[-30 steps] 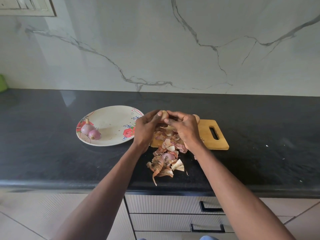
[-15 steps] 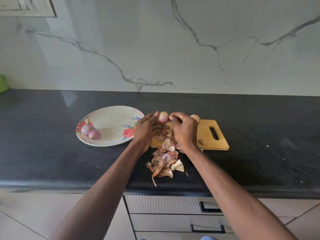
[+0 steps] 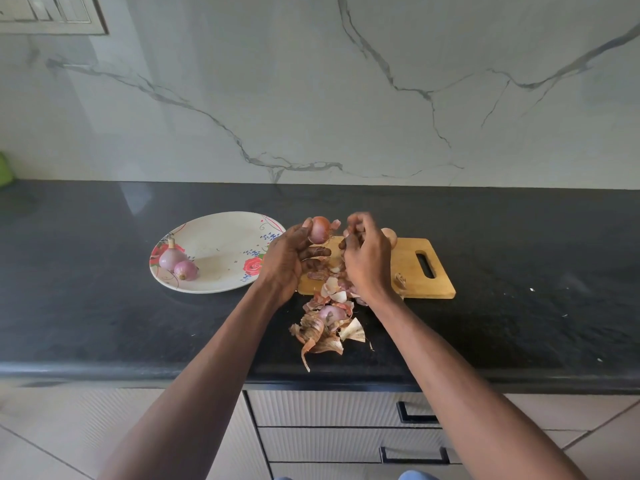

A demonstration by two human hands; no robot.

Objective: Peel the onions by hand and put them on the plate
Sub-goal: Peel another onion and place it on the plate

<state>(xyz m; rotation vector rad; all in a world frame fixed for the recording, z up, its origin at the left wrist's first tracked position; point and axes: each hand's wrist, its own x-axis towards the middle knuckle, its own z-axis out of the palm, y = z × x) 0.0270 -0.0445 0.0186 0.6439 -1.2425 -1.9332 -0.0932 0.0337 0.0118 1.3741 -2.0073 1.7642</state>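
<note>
Peeling the third onion over the board

I am seeing the left hand [image 3: 291,261] gripping the small reddish onion [image 3: 320,229], now bared; the right hand [image 3: 365,258], fingers curled, is pulling away. 2 peeled onions [image 3: 178,263] are lying on the white floral plate [image 3: 221,237].

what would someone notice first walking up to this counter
Most likely the two hands raised over the wooden cutting board: the left hand holds a reddish onion, and the right hand, blurred, is curled just beside it. Next, the heap of papery skins spilling off the board toward the counter's front edge, and the floral plate to the left with two peeled onions.
</note>
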